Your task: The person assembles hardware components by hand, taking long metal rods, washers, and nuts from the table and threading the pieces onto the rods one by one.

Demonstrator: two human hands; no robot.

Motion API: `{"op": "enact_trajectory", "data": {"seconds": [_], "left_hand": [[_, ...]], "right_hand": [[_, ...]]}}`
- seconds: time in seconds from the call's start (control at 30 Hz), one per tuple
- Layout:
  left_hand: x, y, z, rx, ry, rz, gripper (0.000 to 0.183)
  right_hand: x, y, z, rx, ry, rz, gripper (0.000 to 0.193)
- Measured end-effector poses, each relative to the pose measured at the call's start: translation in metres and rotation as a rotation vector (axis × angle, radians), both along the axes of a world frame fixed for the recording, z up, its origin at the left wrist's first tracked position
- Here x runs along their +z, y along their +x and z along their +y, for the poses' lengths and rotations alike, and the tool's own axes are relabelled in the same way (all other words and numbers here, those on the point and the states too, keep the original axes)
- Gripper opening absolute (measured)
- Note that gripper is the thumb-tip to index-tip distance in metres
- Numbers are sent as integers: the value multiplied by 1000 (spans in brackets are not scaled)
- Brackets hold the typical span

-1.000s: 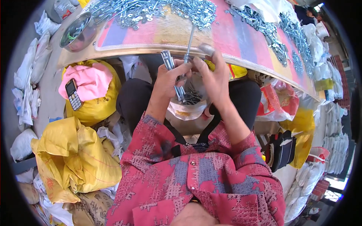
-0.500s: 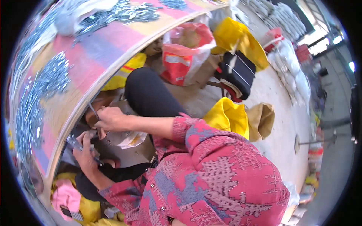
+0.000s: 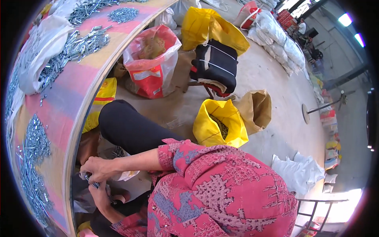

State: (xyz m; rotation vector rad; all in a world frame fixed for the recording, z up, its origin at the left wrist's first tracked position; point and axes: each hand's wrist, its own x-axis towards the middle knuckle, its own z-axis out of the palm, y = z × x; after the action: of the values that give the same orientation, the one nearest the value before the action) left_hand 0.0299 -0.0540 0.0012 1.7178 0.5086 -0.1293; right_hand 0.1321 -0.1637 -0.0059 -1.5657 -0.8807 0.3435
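My right hand (image 3: 98,169) is closed beside the table edge, its fingers curled down over my left hand (image 3: 100,194). Between the two shows a small silvery-blue metal piece (image 3: 94,183), gripped by the left fingers; its full shape is covered. What the right fingertips pinch is mostly hidden. Both hands sit low beside the table (image 3: 75,130), over my dark-trousered legs (image 3: 130,120). On the tabletop nearest them lies a long heap of silvery metal fasteners (image 3: 36,158), some long and thin, others short.
Farther along the table are more fasteners (image 3: 81,44) and a white sack (image 3: 41,51). Beyond my knee stand a red-and-white sack (image 3: 152,73), a stool with dark folded cloth (image 3: 215,65), an open yellow bag (image 3: 219,124) and a brown bag (image 3: 254,110). White sacks (image 3: 272,33) lie farther off.
My hands have come together; earlier they were apart, with a thin metal rod in the right and a longer silvery piece in the left. The whole view has shifted.
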Motion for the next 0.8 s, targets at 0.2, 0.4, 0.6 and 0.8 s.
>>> {"op": "enact_trajectory", "data": {"seconds": [0.2, 0.4, 0.6, 0.8], "left_hand": [[-7, -1, -17, -118, -227, 20, 10], [-12, 2, -26, -115, -388, -43, 21], [-5, 4, -35, -166, -445, -85, 25], [4, -7, -28, -97, -465, -67, 30]], "right_hand": [[-6, 11, -20, 44, 0, 62, 29], [0, 25, -31, 13, -150, 21, 28], [11, 36, -50, 113, -163, 91, 27], [19, 51, -39, 211, -166, 131, 28]]}}
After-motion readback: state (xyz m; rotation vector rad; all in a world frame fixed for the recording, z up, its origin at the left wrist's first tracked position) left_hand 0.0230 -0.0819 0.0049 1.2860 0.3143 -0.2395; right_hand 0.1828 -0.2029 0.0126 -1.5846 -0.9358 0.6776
